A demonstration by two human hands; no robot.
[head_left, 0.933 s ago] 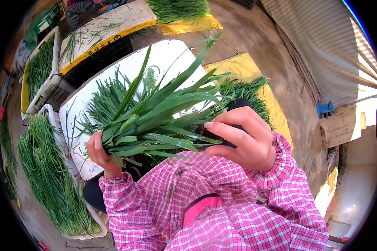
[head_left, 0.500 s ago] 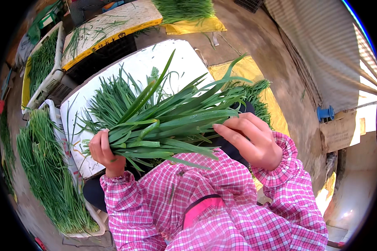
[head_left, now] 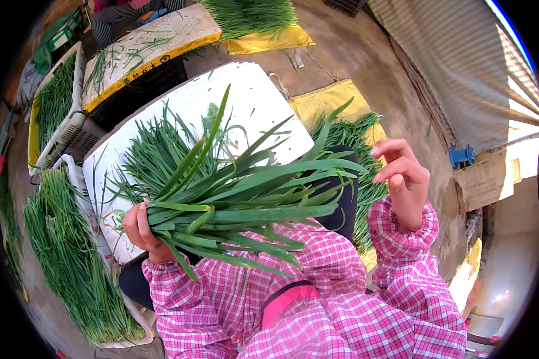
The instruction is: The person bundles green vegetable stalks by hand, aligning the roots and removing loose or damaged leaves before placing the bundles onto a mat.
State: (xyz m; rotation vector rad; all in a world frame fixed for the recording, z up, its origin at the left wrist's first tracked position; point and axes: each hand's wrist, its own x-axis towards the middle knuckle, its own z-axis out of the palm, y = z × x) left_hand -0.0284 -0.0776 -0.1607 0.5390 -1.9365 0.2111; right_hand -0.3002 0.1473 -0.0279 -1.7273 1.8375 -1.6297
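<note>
In the head view, the left hand (head_left: pixel 141 230) had its fingers curled round the gathered ends of a bunch of long green leaves (head_left: pixel 251 215), which fanned out rightward over the person's lap and the near part of a white board (head_left: pixel 239 81). The leaves hid part of that grip, so how tightly it closed could not be fairly judged. The right hand (head_left: pixel 406 179) was raised beyond the leaf tips, apart from them, its fingers loosely bent and spread, with nothing visible in its hold.

The bunch seemed well under way: many leaves lay roughly one way in the grip, though several stuck out at odd angles, and no tie showed round it. On the board, just beyond the bunch, a loose pile (head_left: pixel 161 149) had not yet been taken up, with small scraps scattered about. More greens (head_left: pixel 365 185) lay on a yellow sheet (head_left: pixel 317 105) to the right. At the left, a white crate (head_left: pixel 78 179) was heaped with leaves (head_left: pixel 78 257) laid mostly lengthwise; whether those were finished or waiting could not be told. Much material appeared to be left overall.
</note>
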